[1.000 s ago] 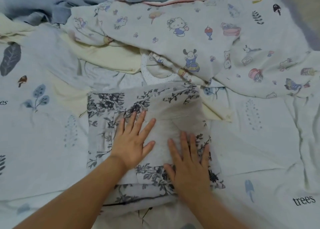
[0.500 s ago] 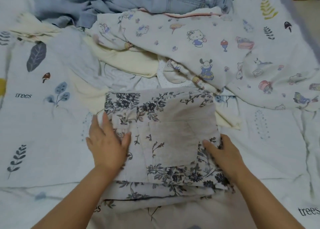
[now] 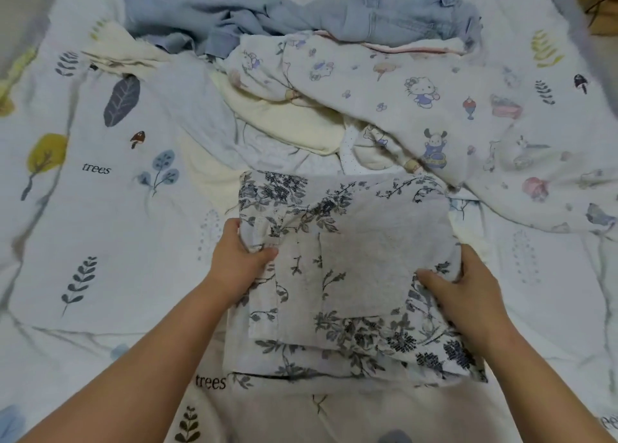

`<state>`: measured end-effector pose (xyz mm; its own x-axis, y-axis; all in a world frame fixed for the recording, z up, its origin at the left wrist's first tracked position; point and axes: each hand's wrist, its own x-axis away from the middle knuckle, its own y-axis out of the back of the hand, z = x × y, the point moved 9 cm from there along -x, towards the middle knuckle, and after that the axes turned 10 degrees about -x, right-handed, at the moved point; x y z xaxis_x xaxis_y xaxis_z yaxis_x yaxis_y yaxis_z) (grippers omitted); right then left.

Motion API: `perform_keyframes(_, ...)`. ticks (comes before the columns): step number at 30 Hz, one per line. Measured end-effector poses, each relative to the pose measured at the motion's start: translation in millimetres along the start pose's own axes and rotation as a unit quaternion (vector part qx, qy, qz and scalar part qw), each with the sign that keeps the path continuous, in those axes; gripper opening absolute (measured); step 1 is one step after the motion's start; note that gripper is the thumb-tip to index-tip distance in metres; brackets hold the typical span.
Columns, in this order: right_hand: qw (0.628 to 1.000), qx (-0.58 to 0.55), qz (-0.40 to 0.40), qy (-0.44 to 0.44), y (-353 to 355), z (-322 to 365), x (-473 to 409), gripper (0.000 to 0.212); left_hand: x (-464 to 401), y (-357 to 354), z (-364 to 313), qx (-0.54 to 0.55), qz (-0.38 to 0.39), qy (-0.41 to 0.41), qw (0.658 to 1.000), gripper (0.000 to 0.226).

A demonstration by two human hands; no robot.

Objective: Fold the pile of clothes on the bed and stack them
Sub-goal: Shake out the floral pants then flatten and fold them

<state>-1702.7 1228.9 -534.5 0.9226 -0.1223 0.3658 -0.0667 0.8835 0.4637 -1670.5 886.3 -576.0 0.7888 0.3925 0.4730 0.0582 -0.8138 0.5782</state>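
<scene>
We see a folded floral garment (image 3: 347, 275), pale with dark blue-grey flowers and branches, lying flat on the bed as a rough rectangle nearest us. Beyond it lies the unfolded pile: a cartoon-print garment (image 3: 451, 114) spread to the right, cream clothes (image 3: 287, 121) in the middle, and crumpled blue denim (image 3: 394, 21) farthest back.

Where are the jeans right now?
In the head view the jeans lie crumpled at the far edge of the bed, right of centre, beside a blue sweatshirt and just behind the cartoon-print garment.
</scene>
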Motion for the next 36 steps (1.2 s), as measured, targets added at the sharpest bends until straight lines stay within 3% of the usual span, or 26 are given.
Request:
perform_keyframes(6,0.999,-0.012,0.029,0.041,-7,54,25,0.024,28,50,-10,0.034,-0.041,-0.019,0.998,0.05)
perform_keyframes(17,0.974,0.049,0.168,0.142,-92,173,40,0.023,94,171,34,0.102,-0.172,0.07,0.977,0.051)
perform_keyframes(24,0.927,0.108,0.276,0.232,-202,261,53,0.027,131,247,94,0.173,-0.262,0.159,0.936,0.072)
perform_keyframes(29,0.882,0.153,0.342,0.285,-301,318,67,0.028,141,298,144,0.203,-0.341,0.207,0.894,0.056)
perform_keyframes(36,0.818,0.204,0.42,0.336,-449,372,88,0.039,133,344,220,0.233,-0.398,0.274,0.844,0.057)
